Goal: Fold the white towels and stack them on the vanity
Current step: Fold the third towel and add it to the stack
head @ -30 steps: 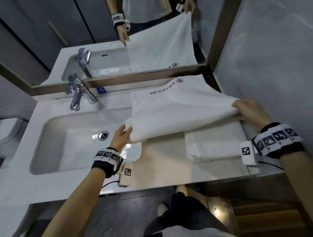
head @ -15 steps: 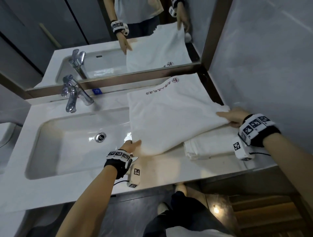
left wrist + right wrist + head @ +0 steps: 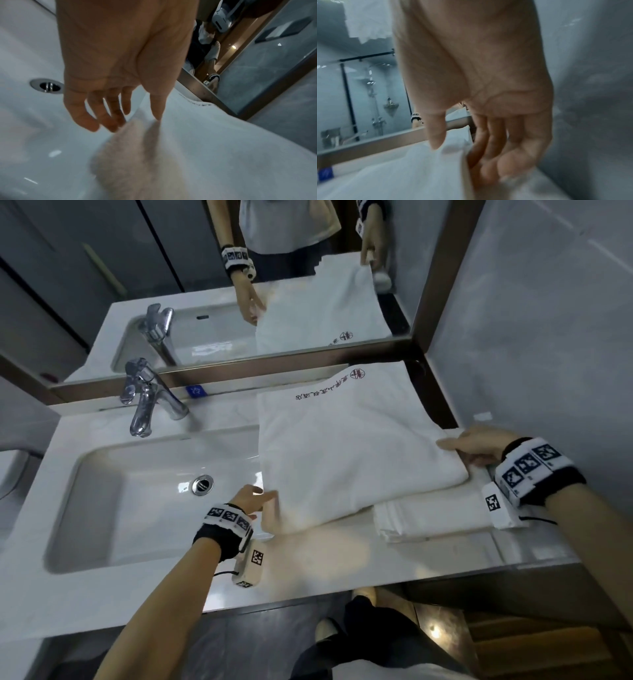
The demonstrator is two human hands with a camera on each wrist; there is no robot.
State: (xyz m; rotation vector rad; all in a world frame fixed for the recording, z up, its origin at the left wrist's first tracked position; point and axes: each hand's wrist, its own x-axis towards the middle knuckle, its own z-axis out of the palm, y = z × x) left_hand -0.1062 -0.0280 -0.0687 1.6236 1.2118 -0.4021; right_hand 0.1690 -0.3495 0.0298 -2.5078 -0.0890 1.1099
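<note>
A white towel (image 3: 342, 460) with dark printed lettering lies folded on the vanity (image 3: 325, 563), right of the sink. Its right part rests on a smaller folded white towel (image 3: 431, 518). My left hand (image 3: 255, 498) lightly pinches the towel's near left corner, and the left wrist view shows that corner (image 3: 137, 127) between the thumb and nearly straight fingers of the left hand (image 3: 137, 121). My right hand (image 3: 459, 446) holds the right edge. In the right wrist view the thumb of the right hand (image 3: 458, 148) lies on top of the towel (image 3: 402, 175), fingers curled beneath.
The sink basin (image 3: 137, 508) with its drain (image 3: 202, 484) fills the vanity's left half. A chrome faucet (image 3: 144, 402) stands behind it. A mirror (image 3: 274, 285) runs along the back, and a grey wall (image 3: 548, 337) closes the right side beside my right hand.
Both hands have lowered the towel from its raised, draped position down onto the vanity and the folded towel. The towel now lies flatter.
</note>
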